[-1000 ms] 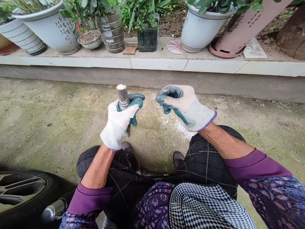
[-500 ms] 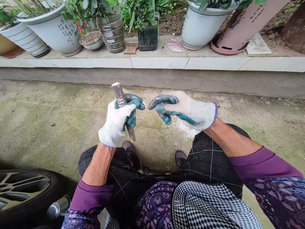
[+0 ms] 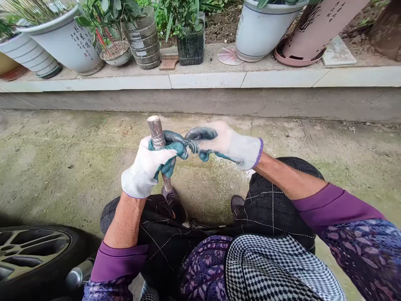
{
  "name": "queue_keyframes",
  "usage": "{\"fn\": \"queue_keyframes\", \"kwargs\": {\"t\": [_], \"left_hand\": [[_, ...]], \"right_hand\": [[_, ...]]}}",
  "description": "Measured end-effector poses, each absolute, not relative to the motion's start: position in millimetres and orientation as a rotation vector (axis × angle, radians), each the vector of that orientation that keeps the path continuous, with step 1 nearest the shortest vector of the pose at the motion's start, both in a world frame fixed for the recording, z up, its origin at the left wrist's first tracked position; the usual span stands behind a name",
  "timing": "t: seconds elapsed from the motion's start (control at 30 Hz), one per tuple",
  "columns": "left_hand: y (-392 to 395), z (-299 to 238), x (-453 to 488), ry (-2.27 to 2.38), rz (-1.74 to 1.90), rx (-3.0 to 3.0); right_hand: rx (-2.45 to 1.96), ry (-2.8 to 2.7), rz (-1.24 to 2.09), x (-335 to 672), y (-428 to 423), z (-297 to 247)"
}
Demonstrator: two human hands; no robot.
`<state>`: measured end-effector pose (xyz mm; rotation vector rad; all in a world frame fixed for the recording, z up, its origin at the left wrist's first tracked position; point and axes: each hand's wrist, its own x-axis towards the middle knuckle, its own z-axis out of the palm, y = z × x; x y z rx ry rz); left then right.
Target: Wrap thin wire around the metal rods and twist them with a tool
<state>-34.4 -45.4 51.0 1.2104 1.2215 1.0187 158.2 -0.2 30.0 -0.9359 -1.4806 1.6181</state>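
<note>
A short wooden stick (image 3: 154, 126) with grey bark and a pale cut end stands nearly upright. My left hand (image 3: 152, 163), in a white glove with a green palm, is closed around it. Thin pale wire (image 3: 158, 142) is wound in several turns about the stick just above my fist. Loose loops of the same wire (image 3: 193, 146) stick out between my left fingertips and my right hand (image 3: 227, 144). That hand, gloved alike, has its fingers curled against the loops and is slightly blurred; its fingertips are partly hidden.
Ahead runs a low tiled ledge (image 3: 206, 80) carrying several potted plants, among them a white pot (image 3: 257, 31) and a pink pot (image 3: 308, 37). A car wheel (image 3: 34, 255) is close at lower left. My knees and a checked hat brim (image 3: 278, 267) are below my hands.
My right hand has moved left, closing the gap to my left hand and meeting the wire loops. The stick and left hand have shifted slightly down in the view.
</note>
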Motion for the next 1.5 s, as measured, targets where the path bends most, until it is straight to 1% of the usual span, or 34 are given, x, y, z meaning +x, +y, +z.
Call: {"fn": "queue_keyframes", "kwargs": {"t": [0.13, 0.23, 0.37, 0.63, 0.83, 0.93, 1.13, 1.33, 1.5], "left_hand": [[-47.2, 55.3, -37.7, 1.322, 1.011, 1.282], [-46.8, 56.9, -39.4, 1.406, 1.082, 1.32], [-46.3, 58.3, -40.7, 1.448, 1.222, 1.316], [-47.2, 61.4, -38.0, 1.497, 1.345, 1.276], [-46.2, 56.9, -35.4, 1.549, 1.368, 1.301], [-45.2, 55.3, -34.2, 1.535, 1.339, 1.326], [-41.4, 60.1, -39.2, 1.428, 1.424, 1.175], [-36.1, 59.7, -46.1, 1.44, 1.52, 1.128], [-34.2, 59.1, -46.2, 1.374, 1.553, 1.094]], "right_hand": [[-0.89, -1.504, 1.579, 179.7, -0.6, 43.6], [-0.899, -1.523, 1.549, 191.3, -2.5, 50.6], [-0.913, -1.455, 1.525, 194.7, -4.8, 51.0], [-0.943, -1.491, 1.407, 201.4, 0.2, 48.0], [-0.986, -1.552, 1.477, 195.4, 0.2, 52.4], [-0.972, -1.569, 1.516, 185.9, -1.6, 59.3], [-1.045, -1.666, 1.328, 176.4, 7.9, 67.1], [-1.061, -1.657, 1.252, 185.4, 17.1, 56.4], [-1.082, -1.607, 1.268, 189.7, 16.3, 50.4]]}}
